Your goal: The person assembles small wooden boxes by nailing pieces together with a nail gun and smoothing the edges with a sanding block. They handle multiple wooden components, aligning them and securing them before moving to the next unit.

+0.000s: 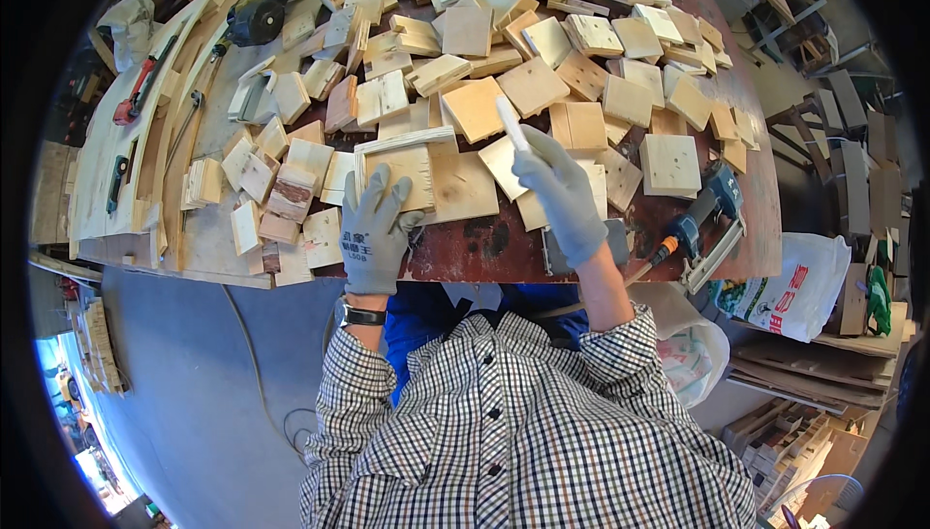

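My left hand, in a grey work glove, lies at the near edge of the table. Its spread fingers rest on a square wooden block that has thin strips along its far and left edges. A small thin dark piece shows by the thumb, too unclear to name. My right hand, also gloved, is raised over the blocks with its fingers closed round a narrow whitish strip, which points up and away to the left. Beneath and beyond both hands, loose square wooden blocks lie heaped.
A blue-black power tool with an orange fitting sits at the table's near right edge. At the left are a red-handled tool, a black tape-like reel and long wooden strips. A white sack stands right of the table.
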The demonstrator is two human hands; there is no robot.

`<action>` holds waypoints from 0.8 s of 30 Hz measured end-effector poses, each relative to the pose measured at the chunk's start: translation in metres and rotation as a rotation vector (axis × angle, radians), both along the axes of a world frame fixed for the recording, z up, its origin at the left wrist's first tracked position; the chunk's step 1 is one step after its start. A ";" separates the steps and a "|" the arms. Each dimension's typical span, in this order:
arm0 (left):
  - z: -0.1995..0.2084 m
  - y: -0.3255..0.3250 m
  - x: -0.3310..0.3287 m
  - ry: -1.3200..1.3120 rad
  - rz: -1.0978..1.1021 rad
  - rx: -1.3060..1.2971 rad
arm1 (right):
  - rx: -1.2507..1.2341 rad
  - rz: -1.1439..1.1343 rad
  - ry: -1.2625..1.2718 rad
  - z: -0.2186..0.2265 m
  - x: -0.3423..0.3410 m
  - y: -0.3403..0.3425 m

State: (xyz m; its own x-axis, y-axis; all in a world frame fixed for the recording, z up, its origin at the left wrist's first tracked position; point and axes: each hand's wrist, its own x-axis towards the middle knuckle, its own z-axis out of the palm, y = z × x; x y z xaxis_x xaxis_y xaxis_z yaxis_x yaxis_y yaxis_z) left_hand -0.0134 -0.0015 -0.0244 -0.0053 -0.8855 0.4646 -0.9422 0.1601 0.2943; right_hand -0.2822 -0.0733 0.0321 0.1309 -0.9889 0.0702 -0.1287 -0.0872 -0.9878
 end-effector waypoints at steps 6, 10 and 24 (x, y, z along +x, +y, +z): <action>0.001 0.001 0.001 0.034 -0.010 -0.018 | -0.408 0.058 1.037 -0.008 0.016 0.039; -0.001 -0.001 0.003 -0.020 -0.021 -0.030 | -0.403 0.221 1.063 -0.022 0.026 0.082; -0.007 -0.001 0.002 0.042 -0.047 0.011 | -0.500 -0.290 1.164 0.010 -0.058 -0.012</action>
